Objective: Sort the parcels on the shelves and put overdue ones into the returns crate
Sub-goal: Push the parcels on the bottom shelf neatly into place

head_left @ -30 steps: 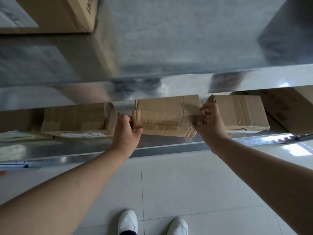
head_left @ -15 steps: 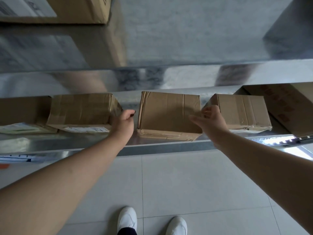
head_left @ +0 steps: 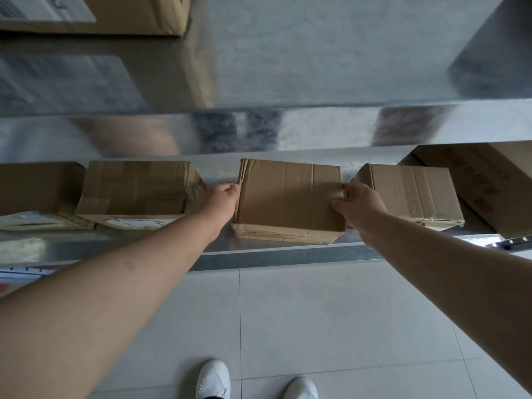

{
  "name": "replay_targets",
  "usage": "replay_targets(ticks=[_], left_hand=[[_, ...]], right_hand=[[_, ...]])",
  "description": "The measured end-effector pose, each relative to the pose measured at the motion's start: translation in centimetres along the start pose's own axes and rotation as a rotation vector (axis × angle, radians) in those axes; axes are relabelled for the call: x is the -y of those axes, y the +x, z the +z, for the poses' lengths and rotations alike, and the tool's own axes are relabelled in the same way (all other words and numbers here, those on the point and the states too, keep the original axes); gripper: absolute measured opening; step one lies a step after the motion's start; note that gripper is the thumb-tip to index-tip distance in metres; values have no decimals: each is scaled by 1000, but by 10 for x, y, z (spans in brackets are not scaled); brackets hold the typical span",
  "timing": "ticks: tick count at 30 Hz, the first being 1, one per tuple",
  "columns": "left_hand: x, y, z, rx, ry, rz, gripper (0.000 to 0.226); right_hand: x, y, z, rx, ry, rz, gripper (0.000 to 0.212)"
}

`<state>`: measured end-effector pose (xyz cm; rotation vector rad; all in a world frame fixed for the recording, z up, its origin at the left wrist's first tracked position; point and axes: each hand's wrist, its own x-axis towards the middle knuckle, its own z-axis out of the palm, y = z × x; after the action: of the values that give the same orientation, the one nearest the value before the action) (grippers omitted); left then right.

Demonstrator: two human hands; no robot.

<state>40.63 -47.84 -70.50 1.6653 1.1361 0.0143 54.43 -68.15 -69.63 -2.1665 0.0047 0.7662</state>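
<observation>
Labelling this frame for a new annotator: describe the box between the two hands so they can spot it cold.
Find the shiny metal shelf just above the tiled floor, with a row of cardboard boxes. The target box is the middle one, above the white shoes. It alone has the left hand and right hand at its sides, and its top is plain brown with a ragged left edge.

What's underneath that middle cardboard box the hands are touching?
The middle box sits flat on the shiny metal shelf, between the left hand and right hand. Its underside is hidden, so any label there cannot be seen.
</observation>
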Motion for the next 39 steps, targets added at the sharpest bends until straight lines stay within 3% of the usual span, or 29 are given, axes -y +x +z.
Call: replay_targets(ticks=[10, 15, 20, 28, 39], left_hand=[[-5, -4, -8, -19, -142, 94, 39], [-13, -9, -13, -76, -365, 127, 32], [-4, -7, -16, 0, -564, 11, 32], [25, -19, -9, 83, -614, -36, 26], [34, -25, -8, -7, -608, -145, 25]], right_hand=[[8, 1, -14, -60, 139, -41, 47], [17, -1, -20, -48, 403, 2, 23], [15, 3, -16, -69, 580, 28, 38], [-13, -1, -7, -53, 552, 137, 37], [-26, -4, -3, -27, 445, 228, 39]])
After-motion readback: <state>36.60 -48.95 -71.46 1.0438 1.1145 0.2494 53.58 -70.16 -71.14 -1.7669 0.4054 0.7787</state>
